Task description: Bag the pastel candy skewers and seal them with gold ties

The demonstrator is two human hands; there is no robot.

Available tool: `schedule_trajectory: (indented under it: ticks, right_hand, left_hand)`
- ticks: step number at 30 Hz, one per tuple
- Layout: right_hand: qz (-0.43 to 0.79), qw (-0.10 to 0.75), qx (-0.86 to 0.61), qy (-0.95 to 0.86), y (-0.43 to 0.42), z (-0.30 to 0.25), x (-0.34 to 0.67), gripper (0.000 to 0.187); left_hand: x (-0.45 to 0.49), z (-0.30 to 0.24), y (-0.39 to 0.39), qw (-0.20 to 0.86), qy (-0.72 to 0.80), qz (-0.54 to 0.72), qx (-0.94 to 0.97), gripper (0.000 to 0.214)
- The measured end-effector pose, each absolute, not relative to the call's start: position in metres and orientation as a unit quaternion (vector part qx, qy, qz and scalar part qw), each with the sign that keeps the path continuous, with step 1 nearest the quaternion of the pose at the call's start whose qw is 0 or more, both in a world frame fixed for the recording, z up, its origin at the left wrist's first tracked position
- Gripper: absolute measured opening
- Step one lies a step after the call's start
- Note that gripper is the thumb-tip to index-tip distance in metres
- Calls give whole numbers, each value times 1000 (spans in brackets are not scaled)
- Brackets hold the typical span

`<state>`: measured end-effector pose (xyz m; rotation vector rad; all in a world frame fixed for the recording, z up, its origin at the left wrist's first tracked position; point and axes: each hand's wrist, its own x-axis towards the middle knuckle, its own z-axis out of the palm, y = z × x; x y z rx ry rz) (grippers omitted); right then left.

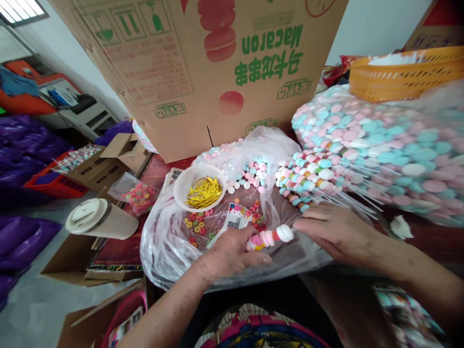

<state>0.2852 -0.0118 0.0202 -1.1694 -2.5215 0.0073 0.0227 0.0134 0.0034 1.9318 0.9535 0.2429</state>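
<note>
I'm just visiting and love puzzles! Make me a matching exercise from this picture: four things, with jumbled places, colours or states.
1. left hand
2. gold strips
3. plastic basket
4. lidded cup

A. orange
B. left of the bowl
C. gripping strung sweets
D. inside the bowl

Pairs: 1-C, 2-D, 3-A, 4-B

Bowl (pixel 179 191) w/ strips (pixel 205 192) L of skewers (pixel 313 173); box (pixel 203 92) bhd.

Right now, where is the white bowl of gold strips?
In the head view, the white bowl sits left of centre, beside coloured rings, between the left hand and the Macaron carton.
</note>
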Motion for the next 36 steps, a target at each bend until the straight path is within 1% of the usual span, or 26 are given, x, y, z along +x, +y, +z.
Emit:
schedule_trajectory:
  ticks: [2, 4, 6, 8, 10, 12, 14, 16, 17, 18, 19, 20, 22, 24, 26, 28, 30, 31, 34, 36]
  right_hand:
    - [35, 142, -363, -920, -8, 20, 277, 27]
    - [86, 115, -335, -931, -3, 19, 269, 27]
    - [132, 98, -325, -931, 2, 16, 261, 27]
    - [152, 86, -316, -932, 6, 14, 255, 24]
    - [148, 86, -325, -930, 8, 14, 254, 22]
    - [136, 108, -347, -922, 9, 15, 258, 22]
    - [132, 139, -359, -913, 9, 15, 263, 24]
    - [128, 158, -343, -917, 9, 14, 267, 25]
    - [117, 162, -333, -922, 8, 13, 267, 26]
    - [96, 165, -325, -926, 8, 12, 266, 26]
    - [65, 170, -316, -931, 8, 11, 265, 27]
    - [31, 175, -304, -936, 7, 9, 263, 27]
    - [-29, 180, -275, -944, 6, 7, 257, 26]
    - [-52, 180, -252, -950, 4, 4, 251, 24]
    - [-30, 177, -241, -954, 3, -1, 243, 22]
    - [15, 176, -237, -955, 2, -5, 238, 21]
    - [53, 167, -253, -951, 3, -7, 237, 21]
    - [66, 162, -266, -948, 4, -7, 239, 21]
    - [92, 156, -299, -937, 6, 1, 246, 25]
    - [104, 155, -310, -932, 8, 8, 248, 26]
  left_hand:
    - [32, -3, 10, 494, 413, 85, 760, 42]
    - [40, -8, 10, 535, 398, 82, 741, 51]
    - [47, -9, 11, 568, 377, 93, 725, 68]
    - [50, -6, 13, 581, 370, 94, 719, 87]
    - [47, 1, 13, 554, 393, 76, 731, 101]
    - [40, 11, 10, 474, 435, 27, 765, 105]
    - [32, 20, 8, 370, 493, -41, 786, 97]
    - [25, 24, 8, 312, 530, -93, 783, 74]
    - [22, 24, 9, 322, 533, -99, 776, 61]
    - [20, 23, 11, 358, 519, -89, 771, 52]
    - [18, 21, 14, 409, 490, -64, 767, 49]
    - [17, 19, 17, 467, 451, -33, 760, 52]
    - [17, 13, 21, 565, 376, 17, 734, 68]
    - [21, 7, 22, 615, 347, 24, 708, 78]
    - [28, 2, 22, 636, 349, -13, 688, 78]
    - [31, -2, 21, 632, 356, -33, 687, 76]
    - [28, -2, 23, 612, 358, -7, 706, 78]
    - [23, -1, 24, 604, 360, 10, 711, 75]
    - [3, 6, 28, 615, 364, 14, 699, 47]
    - [-3, 10, 27, 608, 354, -8, 710, 37]
